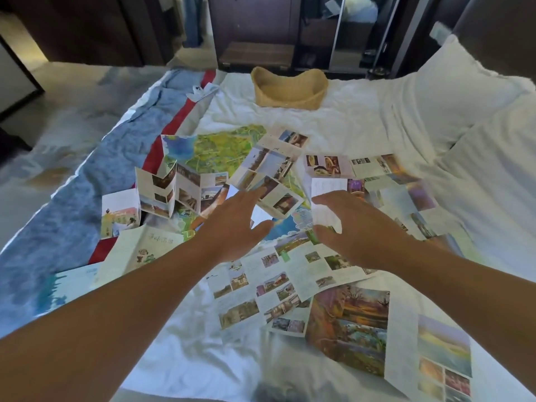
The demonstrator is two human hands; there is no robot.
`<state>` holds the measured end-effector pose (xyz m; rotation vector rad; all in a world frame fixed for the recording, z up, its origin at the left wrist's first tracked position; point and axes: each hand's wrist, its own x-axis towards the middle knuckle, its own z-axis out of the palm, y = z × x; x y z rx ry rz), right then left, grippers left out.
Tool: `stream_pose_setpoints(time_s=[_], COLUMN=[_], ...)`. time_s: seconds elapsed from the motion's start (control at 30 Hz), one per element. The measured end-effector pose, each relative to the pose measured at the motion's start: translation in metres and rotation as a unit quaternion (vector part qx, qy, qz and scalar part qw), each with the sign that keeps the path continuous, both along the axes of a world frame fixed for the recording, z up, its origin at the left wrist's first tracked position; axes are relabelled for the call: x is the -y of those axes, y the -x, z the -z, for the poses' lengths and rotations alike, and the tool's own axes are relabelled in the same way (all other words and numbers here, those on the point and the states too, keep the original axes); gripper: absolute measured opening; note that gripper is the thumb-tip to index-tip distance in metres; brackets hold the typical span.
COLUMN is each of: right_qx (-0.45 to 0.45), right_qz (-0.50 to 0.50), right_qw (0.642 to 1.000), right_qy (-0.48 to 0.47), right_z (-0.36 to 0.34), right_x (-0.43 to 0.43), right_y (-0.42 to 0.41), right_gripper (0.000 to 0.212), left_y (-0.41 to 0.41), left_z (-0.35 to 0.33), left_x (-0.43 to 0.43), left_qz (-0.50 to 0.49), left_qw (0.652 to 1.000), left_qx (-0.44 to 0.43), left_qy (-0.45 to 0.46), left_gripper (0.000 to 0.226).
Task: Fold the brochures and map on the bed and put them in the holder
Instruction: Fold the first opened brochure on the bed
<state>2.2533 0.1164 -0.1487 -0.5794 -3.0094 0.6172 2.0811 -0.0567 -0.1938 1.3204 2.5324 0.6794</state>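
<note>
Several unfolded brochures lie scattered on the white bed point(220, 349), on and around a large green and blue map point(223, 149). A woven straw holder point(288, 92) stands empty at the far side of the bed. My left hand point(235, 224) hovers with fingers spread over a photo brochure point(269, 172) lying on the map. Fingers spread too, my right hand point(359, 233) reaches at a half-raised brochure with white text panels point(329, 187); whether it touches the paper is unclear. A zigzag-creased brochure point(174, 190) stands at the left.
Two white pillows point(452, 105) lie at the right. A blue and red blanket point(87, 216) covers the bed's left side, with a small white item point(200, 92) on it. A painted-landscape brochure point(362, 329) lies near me. Dark wardrobes stand behind.
</note>
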Motion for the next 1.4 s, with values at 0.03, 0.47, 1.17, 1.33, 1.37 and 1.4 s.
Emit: stream_pose_setpoints(time_s=[0.03, 0.47, 1.17, 1.33, 1.37, 1.4], right_qx=[-0.002, 0.005, 0.121, 0.137, 0.139, 0.139], right_qz=[0.0, -0.083, -0.136, -0.133, -0.133, -0.133], right_qw=[1.0, 0.994, 0.975, 0.971, 0.971, 0.971], right_qy=[-0.002, 0.069, 0.126, 0.142, 0.143, 0.142], right_z=[0.001, 0.063, 0.208, 0.232, 0.236, 0.238], right_x=[-0.001, -0.022, -0.028, -0.018, -0.017, -0.016], right_y=[0.005, 0.03, 0.026, 0.029, 0.03, 0.031], right_gripper=[0.055, 0.055, 0.065, 0.065, 0.065, 0.065], left_y=[0.004, -0.008, -0.058, -0.057, -0.056, -0.054], left_z=[0.0, 0.05, 0.22, 0.251, 0.255, 0.258], left_x=[-0.001, 0.008, 0.042, 0.048, 0.05, 0.051], left_qz=[-0.001, -0.12, -0.234, -0.234, -0.234, -0.231], left_qw=[1.0, 0.99, 0.947, 0.941, 0.94, 0.939], left_qx=[-0.003, 0.061, 0.161, 0.166, 0.166, 0.167], left_qy=[-0.001, 0.031, 0.15, 0.181, 0.187, 0.191], left_gripper=[0.065, 0.066, 0.06, 0.061, 0.06, 0.06])
